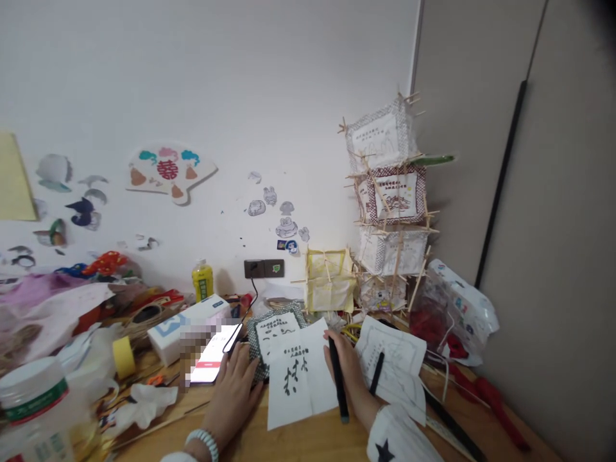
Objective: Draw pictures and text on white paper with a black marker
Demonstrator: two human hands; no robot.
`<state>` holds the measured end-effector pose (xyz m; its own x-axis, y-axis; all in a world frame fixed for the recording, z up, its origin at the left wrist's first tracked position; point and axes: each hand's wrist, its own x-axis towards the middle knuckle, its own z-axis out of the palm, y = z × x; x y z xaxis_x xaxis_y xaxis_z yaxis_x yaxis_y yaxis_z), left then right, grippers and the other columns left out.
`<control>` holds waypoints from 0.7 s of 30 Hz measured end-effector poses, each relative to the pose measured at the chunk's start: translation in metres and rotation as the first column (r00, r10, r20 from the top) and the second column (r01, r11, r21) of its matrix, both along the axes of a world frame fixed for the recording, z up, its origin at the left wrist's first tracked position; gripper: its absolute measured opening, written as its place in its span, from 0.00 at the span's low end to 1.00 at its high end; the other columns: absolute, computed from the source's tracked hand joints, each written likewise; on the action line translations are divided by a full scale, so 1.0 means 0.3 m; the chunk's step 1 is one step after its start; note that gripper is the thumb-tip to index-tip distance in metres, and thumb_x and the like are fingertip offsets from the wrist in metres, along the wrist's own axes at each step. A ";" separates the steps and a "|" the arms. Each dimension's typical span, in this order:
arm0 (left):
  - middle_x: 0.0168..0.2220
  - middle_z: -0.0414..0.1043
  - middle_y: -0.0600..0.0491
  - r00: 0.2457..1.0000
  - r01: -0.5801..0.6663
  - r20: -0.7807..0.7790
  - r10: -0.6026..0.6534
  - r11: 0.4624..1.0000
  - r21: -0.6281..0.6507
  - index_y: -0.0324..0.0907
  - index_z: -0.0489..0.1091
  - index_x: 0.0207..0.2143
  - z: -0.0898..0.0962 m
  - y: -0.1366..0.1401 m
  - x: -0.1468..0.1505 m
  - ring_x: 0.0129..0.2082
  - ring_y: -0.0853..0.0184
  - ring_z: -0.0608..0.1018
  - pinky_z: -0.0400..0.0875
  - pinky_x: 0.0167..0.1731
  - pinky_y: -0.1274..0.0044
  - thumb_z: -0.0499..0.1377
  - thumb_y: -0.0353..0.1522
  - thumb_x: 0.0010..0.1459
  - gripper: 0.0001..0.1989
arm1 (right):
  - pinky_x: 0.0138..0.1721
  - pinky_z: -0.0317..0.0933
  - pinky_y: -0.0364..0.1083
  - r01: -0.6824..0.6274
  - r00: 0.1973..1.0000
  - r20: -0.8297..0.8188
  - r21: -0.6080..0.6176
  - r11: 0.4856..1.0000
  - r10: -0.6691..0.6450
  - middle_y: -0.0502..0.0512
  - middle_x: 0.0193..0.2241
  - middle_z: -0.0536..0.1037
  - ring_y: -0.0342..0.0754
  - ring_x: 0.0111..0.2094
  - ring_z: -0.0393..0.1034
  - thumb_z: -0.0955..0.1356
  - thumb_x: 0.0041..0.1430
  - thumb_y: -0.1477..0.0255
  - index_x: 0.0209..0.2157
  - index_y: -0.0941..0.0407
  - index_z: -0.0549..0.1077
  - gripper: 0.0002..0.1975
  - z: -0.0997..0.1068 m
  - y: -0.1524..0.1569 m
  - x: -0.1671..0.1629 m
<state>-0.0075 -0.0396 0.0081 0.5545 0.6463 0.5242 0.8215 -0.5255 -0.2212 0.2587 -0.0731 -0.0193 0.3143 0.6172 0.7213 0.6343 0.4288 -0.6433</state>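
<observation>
1. Since the white sheet [315, 378] w/ dark leaf-like strokes sits btwn both hands on the surface [289, 443], it's prob. placed there for easy reach & a clear view.
2. R hand [344, 359] grasps a black marker [338, 382], fingers by the sheet's upper R edge; blunt end points back toward the wearer. Looks like a writing hold, though the tip is hidden, so can't tell if it touches paper.
3. L hand [235, 382] is flat w/ fingers spread, gripping nothing, btwn the phone [216, 353] & the sheet; prob. just resting there. Fingertips are at the phone's edge; contact unclear.
4. Phone's lit screen faces up, prob. for viewing; a cable [251, 301] hangs from the wall socket [264, 268] toward it, which may explain its spot.
5. Green-bordered sheet [278, 321] lies partly under the white one, prob. overlapped to save space.
6. Another drawn sheet [404, 359] is R of the R hand, a second black pen [378, 373] seemingly on it, prob. parked handy.
7. Stick-framed paper lanterns [397, 199] are stacked near the wall, prob. to free up room; a yellow lantern [330, 282] stands just beside.
</observation>
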 end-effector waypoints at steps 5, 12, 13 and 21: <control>0.57 0.65 0.40 0.999 0.022 0.030 -0.023 0.999 0.031 0.40 0.72 0.47 -0.011 0.005 -0.006 0.61 0.48 0.60 0.53 0.58 0.53 0.51 0.30 0.59 0.16 | 0.44 0.65 0.53 0.042 0.986 0.162 -0.042 0.998 -0.035 0.59 0.39 0.77 0.55 0.41 0.71 0.64 0.58 0.72 0.45 0.57 0.71 0.13 0.057 -0.039 -0.001; 0.55 0.66 0.37 0.983 0.148 0.094 -0.155 0.986 0.074 0.40 0.74 0.44 -0.052 0.040 0.002 0.59 0.40 0.62 0.58 0.52 0.45 0.56 0.32 0.55 0.14 | 0.36 0.62 0.48 -0.046 0.949 0.315 0.075 0.996 0.020 0.54 0.30 0.73 0.49 0.34 0.68 0.60 0.64 0.68 0.32 0.54 0.71 0.11 0.107 -0.102 0.007; 0.56 0.65 0.37 0.978 0.176 0.101 -0.183 0.981 0.078 0.40 0.73 0.45 -0.054 0.039 0.005 0.59 0.40 0.61 0.58 0.52 0.45 0.56 0.32 0.56 0.14 | 0.35 0.61 0.47 -0.049 0.941 0.337 0.084 0.995 0.018 0.53 0.29 0.72 0.49 0.33 0.67 0.59 0.65 0.68 0.30 0.54 0.71 0.13 0.110 -0.107 0.010; 0.51 0.72 0.47 0.891 0.444 0.102 -0.442 0.896 0.004 0.42 0.67 0.50 -0.040 -0.080 0.079 0.56 0.57 0.69 0.59 0.58 0.57 0.50 0.20 0.51 0.24 | 0.34 0.61 0.47 -0.080 0.956 0.290 0.144 0.986 0.036 0.52 0.28 0.74 0.49 0.32 0.68 0.61 0.63 0.71 0.32 0.54 0.70 0.08 0.103 -0.119 0.014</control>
<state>0.0161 -0.0638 -0.0039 0.7323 0.3558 0.5806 0.5196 -0.8431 -0.1386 0.2628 -0.1088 0.0115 0.0484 0.5039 0.8624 0.7529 0.5490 -0.3630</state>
